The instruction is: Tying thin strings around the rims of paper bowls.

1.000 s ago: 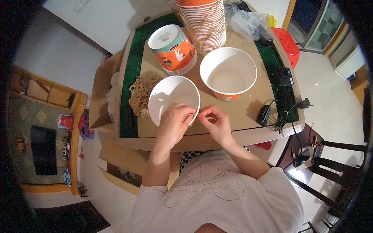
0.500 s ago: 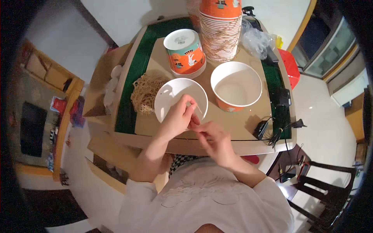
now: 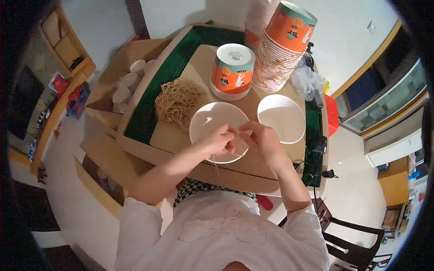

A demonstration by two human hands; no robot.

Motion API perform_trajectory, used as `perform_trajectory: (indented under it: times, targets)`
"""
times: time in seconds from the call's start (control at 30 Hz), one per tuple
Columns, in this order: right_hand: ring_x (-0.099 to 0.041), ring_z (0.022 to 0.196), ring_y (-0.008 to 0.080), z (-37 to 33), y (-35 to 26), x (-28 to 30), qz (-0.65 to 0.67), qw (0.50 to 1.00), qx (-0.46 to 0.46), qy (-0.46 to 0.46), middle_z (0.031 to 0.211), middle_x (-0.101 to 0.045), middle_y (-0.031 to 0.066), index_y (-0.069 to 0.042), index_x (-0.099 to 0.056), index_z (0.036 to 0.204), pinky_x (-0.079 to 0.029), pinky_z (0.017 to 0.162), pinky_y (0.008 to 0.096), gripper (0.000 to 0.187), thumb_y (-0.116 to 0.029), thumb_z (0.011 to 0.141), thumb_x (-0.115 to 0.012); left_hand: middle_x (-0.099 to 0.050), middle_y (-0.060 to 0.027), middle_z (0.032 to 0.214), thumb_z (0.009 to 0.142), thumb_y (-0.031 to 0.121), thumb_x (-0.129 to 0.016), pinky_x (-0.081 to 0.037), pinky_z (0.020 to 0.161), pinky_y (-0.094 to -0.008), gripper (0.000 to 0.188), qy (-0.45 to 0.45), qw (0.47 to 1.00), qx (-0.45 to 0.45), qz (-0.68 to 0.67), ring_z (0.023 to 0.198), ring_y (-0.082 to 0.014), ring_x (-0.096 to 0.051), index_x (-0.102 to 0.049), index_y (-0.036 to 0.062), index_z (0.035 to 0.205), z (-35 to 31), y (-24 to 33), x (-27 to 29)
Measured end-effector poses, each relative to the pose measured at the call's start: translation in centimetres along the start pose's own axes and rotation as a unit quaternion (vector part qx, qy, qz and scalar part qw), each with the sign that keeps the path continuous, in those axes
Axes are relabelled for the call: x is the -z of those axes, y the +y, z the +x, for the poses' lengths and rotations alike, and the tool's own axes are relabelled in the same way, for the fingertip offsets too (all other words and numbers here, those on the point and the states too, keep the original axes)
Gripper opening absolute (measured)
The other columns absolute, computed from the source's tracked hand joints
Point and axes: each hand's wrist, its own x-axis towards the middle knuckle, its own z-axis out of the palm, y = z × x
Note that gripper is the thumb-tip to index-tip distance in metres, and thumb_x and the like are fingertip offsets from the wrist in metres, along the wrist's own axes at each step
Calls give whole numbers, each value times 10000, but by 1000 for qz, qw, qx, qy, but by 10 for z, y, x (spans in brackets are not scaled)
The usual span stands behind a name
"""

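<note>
Over the near white paper bucket [image 3: 202, 118], my left hand [image 3: 218, 141] pinches a thin tan strand [image 3: 214, 163], whose loose end dangles past the bucket's near rim. Close beside it my right hand [image 3: 263, 139] has its fingertips pressed together, also on the thin strand, a bit of which shows between the hands. To the left lies a tangled heap of similar tan strands [image 3: 178, 104]. Another open white paper bucket [image 3: 289, 118] stands to the right, partly behind my right hand. What lies at the bottom of the near bucket is partly hidden by my hands.
A short upside-down stack of orange and green paper buckets [image 3: 233, 77] stands behind. Next to it rises a tall nested stack [image 3: 281, 58], leaning right. Clear plastic bags [image 3: 308, 82] and a black power adapter [image 3: 319, 144] sit along the right edge. Cardboard boxes [image 3: 101, 86] stand at the left.
My hands have drawn a little apart, and my right hand has risen toward the right bucket. The strand now hangs visibly below my left hand. The whole view has shifted and tilted.
</note>
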Motion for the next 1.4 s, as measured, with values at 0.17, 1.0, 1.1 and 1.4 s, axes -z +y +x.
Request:
perform_trajectory:
  times: [0.17,1.0,1.1,1.4]
  targets:
    - [-626,677,323,5,13,-6,-29,995,-37,-82,775,-648,152,-28,-621,882,-482,608,371,135,-126,794,-645,-426,25,632,941,131,-473,-295,433,-196,69,39,989,-135,51,516,-51,-382,-470,74,981,-3,-3,0]
    - [-514,611,71,-2,30,-13,61,992,-76,-78,716,-608,30,-35,-592,880,-431,559,250,124,-56,792,-677,-553,-84,639,827,90,-622,-395,497,-307,91,146,847,-400,318,512,-141,-501,-568,27,863,-3,-14,-1]
    - [-535,620,77,-2,37,-14,62,993,-69,-69,735,-634,45,-24,-602,894,-440,561,257,117,-59,804,-668,-538,-73,662,805,93,-652,-404,525,-297,121,102,919,-295,239,557,-158,-514,-559,15,810,-20,5,-7]
    - [-621,783,96,-6,42,-22,171,983,-70,-5,825,-624,44,19,-549,920,-490,663,222,55,14,872,-574,-456,-64,676,733,102,-717,-403,539,-339,127,117,781,-443,425,620,-201,-513,-709,118,858,-22,-8,-1]
